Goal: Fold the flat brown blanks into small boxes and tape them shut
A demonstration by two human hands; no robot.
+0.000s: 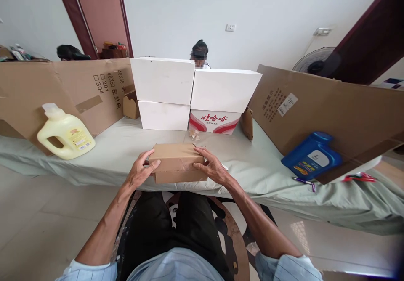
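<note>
A small brown cardboard box (176,161) lies at the near edge of the table (126,146), its lid closed. My left hand (140,171) grips the box's left end, thumb on top and fingers curled round the side. My right hand (212,167) holds the right end, fingers spread over the lid's corner and side. Both hands press the box from either side. A small clear packet (194,135) lies just behind the box.
White foam boxes (162,81) and a red-printed carton (214,121) stand at the back. Tall cardboard sheets (331,108) wall both sides. A yellow detergent jug (65,136) lies left, a blue jug (311,155) right. A person sits behind the boxes.
</note>
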